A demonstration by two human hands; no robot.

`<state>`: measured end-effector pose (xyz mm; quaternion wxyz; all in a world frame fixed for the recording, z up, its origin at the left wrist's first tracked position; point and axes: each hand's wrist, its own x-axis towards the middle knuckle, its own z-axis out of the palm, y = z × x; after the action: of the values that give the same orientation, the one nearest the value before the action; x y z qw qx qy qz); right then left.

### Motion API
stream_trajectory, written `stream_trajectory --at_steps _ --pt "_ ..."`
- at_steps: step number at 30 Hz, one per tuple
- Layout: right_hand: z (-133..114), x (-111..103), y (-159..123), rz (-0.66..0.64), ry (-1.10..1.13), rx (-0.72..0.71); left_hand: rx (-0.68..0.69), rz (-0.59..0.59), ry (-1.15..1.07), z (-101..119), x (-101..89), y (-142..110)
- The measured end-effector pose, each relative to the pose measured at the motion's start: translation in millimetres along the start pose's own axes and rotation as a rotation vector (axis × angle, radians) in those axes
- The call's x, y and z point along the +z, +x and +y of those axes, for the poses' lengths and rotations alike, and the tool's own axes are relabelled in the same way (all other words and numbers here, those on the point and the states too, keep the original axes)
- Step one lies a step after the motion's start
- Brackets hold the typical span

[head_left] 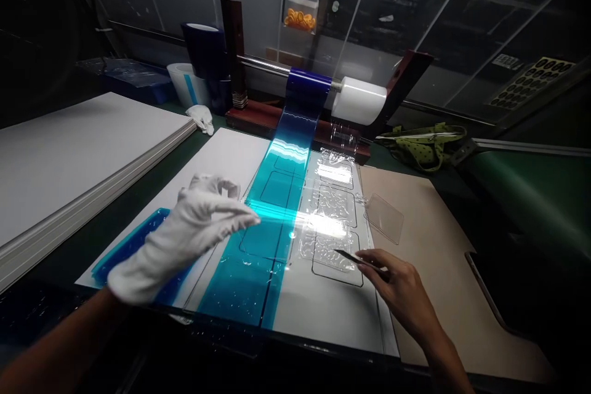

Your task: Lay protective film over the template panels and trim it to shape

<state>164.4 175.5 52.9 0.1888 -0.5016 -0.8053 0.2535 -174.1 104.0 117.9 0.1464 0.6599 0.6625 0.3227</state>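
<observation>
My left hand (184, 231), in a white glove, hovers over the left edge of a strip of blue film (263, 246). Its thumb and forefinger tips are pinched together; what lies between them, if anything, cannot be made out. Bare, my right hand (399, 283) grips a thin dark knife blade (351, 256) with a slanted tip, pointing left. Beneath that tip is a strip of clear film (330, 209), wrinkled over rounded black outlines on the white board (295, 314). Similar outlines show through the blue film. A small clear plate (384, 219) lies right of the clear strip.
The blue film comes off a roll (308, 79) on a metal bar, beside a white roll (359, 100), in a dark red stand (249, 118). White sheets (87, 154) are stacked left; blue pieces (133, 246) lie near my left wrist. A brown board (443, 277) lies right.
</observation>
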Motion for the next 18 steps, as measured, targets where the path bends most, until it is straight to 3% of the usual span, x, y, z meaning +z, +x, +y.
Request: stream_trajectory --at_steps 3,8,15,18 --pt "13 -2 -14 0.022 0.043 0.046 -0.075 -0.131 -0.207 -7 -14.4 25" --pt "28 2 -31 0.037 0.007 0.062 -0.139 -0.259 -0.118 -26 -6.4 48" --pt "29 6 -44 -0.007 -0.021 -0.017 -0.081 -0.323 0.029 -61 17.9 64" --pt "21 4 -45 0.021 -0.028 -0.024 -0.017 -0.272 0.168 -70 24.2 67"
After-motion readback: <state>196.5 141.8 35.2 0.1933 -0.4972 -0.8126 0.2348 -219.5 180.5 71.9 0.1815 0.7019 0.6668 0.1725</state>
